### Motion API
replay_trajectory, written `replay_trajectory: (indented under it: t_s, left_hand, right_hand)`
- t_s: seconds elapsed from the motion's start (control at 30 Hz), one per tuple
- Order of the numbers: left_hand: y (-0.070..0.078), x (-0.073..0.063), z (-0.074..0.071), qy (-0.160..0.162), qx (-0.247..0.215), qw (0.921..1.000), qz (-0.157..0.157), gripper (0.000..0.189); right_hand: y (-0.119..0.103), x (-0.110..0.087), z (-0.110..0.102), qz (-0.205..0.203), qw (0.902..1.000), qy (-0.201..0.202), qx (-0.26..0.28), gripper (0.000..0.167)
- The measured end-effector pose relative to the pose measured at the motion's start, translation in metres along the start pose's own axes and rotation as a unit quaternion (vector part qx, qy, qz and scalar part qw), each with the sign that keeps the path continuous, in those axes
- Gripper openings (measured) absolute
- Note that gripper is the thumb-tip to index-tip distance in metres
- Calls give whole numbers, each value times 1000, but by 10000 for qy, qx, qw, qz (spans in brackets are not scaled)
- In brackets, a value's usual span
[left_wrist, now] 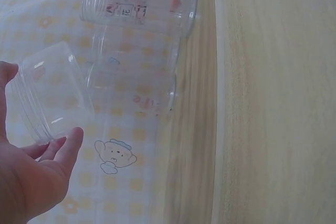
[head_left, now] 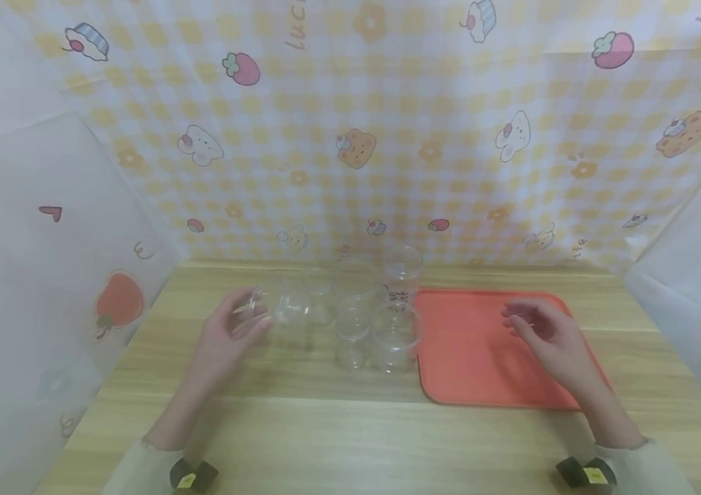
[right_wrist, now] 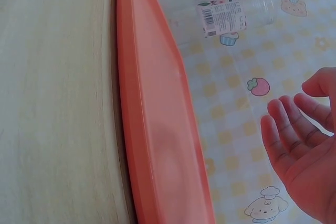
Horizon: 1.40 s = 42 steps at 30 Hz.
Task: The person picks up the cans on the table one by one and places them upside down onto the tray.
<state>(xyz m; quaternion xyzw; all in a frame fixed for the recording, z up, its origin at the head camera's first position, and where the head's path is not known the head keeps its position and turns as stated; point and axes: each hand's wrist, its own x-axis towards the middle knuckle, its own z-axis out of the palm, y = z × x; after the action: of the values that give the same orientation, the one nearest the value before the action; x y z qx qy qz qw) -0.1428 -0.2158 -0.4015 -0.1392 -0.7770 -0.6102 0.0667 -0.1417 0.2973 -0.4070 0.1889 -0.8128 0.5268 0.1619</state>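
Note:
A clear plastic jar [left_wrist: 55, 90] is held tilted by my left hand [head_left: 227, 337], thumb on one side and fingers on the other. In the head view that jar [head_left: 291, 306] appears just left of the other clear jars. Among these, a short wide jar [head_left: 395, 337] and a narrow jar [head_left: 352, 337] stand in front. Behind them rises a tall jar [right_wrist: 223, 14] bearing a printed label. Above the orange tray [head_left: 462, 371] my right hand [head_left: 551, 340] hovers with relaxed, slightly bent fingers and nothing in it.
The group of jars stands mid-table, touching or close to the tray's left edge. A wooden table [head_left: 338, 440] carries everything. A yellow checked cloth [head_left: 400, 179] hangs at the back, with white printed sheets [head_left: 23, 289] at the sides.

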Motion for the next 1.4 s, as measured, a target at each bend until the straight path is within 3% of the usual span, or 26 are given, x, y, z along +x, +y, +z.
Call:
replay_trajectory:
  t_s: [0.33, 0.6, 1.03, 1.4]
  left_hand:
    - [-2, 1, 3, -4, 5, 10000, 71, 60]
    - [3, 3, 4, 91, -277, 9994, -166, 60]
    - [0, 3, 7, 300, -257, 9991, -173, 58]
    - [0, 4, 7, 223, -276, 9993, -102, 56]
  right_hand:
    - [1, 0, -1, -85, 9998, -86, 161, 25]
    - [0, 1, 3, 25, 10000, 5, 60, 26]
    - [-4, 2, 8, 189, 9996, -49, 183, 25]
    - [-2, 6, 12, -216, 9995, -67, 233, 24]
